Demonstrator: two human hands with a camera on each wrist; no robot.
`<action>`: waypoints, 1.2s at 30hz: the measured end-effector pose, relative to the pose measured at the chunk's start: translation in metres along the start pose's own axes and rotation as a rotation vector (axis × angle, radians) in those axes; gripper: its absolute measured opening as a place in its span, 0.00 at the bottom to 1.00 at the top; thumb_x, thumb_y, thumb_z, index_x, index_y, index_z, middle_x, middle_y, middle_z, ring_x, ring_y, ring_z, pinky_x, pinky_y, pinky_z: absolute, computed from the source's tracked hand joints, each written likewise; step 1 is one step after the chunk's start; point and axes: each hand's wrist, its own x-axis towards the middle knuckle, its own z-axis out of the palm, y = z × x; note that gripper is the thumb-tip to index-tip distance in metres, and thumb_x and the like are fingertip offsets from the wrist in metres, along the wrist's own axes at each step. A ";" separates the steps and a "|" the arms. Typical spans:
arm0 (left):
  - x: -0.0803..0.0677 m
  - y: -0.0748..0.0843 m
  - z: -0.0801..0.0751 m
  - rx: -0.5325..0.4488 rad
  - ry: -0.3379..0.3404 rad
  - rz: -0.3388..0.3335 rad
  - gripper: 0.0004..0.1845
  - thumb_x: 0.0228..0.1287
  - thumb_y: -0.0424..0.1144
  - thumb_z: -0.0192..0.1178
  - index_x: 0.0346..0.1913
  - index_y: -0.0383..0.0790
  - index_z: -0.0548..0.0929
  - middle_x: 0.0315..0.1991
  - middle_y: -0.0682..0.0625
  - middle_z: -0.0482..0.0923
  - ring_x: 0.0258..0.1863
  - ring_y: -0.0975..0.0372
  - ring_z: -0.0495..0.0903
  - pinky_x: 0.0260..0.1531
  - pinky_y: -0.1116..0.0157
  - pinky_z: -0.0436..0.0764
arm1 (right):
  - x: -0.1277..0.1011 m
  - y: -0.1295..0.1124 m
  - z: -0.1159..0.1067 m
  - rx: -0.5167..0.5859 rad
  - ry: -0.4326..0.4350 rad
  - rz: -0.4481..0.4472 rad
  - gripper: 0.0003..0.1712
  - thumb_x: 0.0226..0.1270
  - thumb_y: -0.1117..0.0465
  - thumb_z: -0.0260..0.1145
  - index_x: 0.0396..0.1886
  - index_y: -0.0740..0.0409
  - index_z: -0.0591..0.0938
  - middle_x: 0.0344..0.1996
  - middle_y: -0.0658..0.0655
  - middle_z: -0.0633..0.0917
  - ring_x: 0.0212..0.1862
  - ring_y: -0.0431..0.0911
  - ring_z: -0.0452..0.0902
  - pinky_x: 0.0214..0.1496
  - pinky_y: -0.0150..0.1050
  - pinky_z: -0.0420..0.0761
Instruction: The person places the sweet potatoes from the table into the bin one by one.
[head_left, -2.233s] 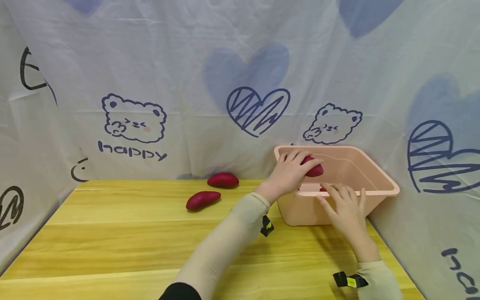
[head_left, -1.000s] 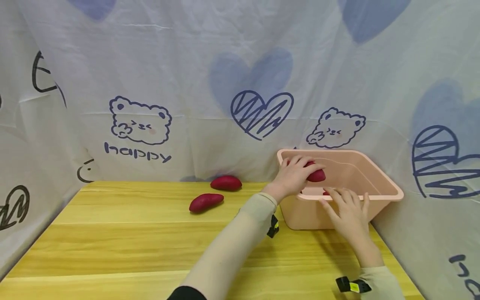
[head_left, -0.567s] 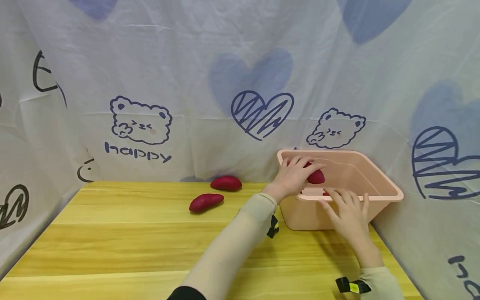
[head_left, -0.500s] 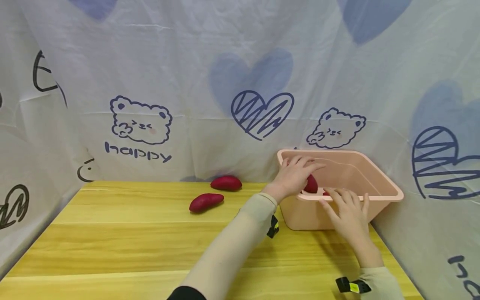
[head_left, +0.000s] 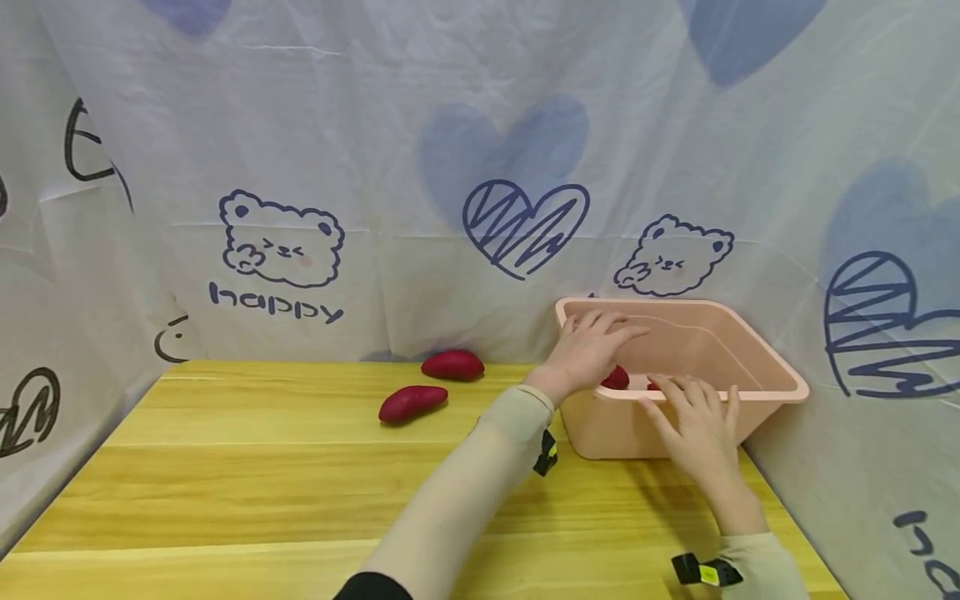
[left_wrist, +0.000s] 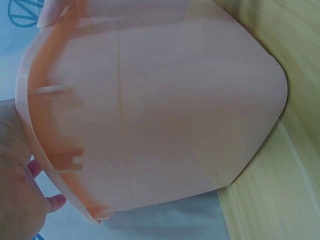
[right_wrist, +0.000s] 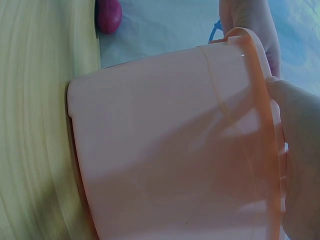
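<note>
A pink plastic bin point(head_left: 611, 427) stands at the table's back right. My left hand point(head_left: 600, 329) hovers over its near left corner with straight, spread fingers and holds nothing. Just below it a purple-red sweet potato point(head_left: 616, 377) lies inside the bin, and a bit of another point(head_left: 652, 385) shows beside it. My right hand point(head_left: 693, 396) rests with its fingers laid over the bin's near rim. The left wrist view is filled by the bin's outer wall point(left_wrist: 165, 110); the right wrist view shows the same wall point(right_wrist: 165, 140).
Two more sweet potatoes lie on the yellow wooden table point(head_left: 262, 475): one near the back curtain point(head_left: 452, 365), one a little nearer point(head_left: 412, 402). One of them shows in the right wrist view point(right_wrist: 108, 15). A printed curtain closes off the back and both sides.
The sweet potato that my left hand held over the bin has dropped inside it. The left hand's fingers have straightened. The right hand has stayed on the rim.
</note>
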 end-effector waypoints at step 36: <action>-0.024 0.000 0.010 -0.043 0.146 -0.232 0.30 0.69 0.70 0.36 0.69 0.67 0.67 0.71 0.57 0.65 0.73 0.56 0.59 0.71 0.40 0.54 | -0.002 0.003 0.003 0.016 0.030 -0.029 0.28 0.74 0.40 0.51 0.62 0.51 0.75 0.59 0.64 0.74 0.66 0.65 0.60 0.70 0.73 0.38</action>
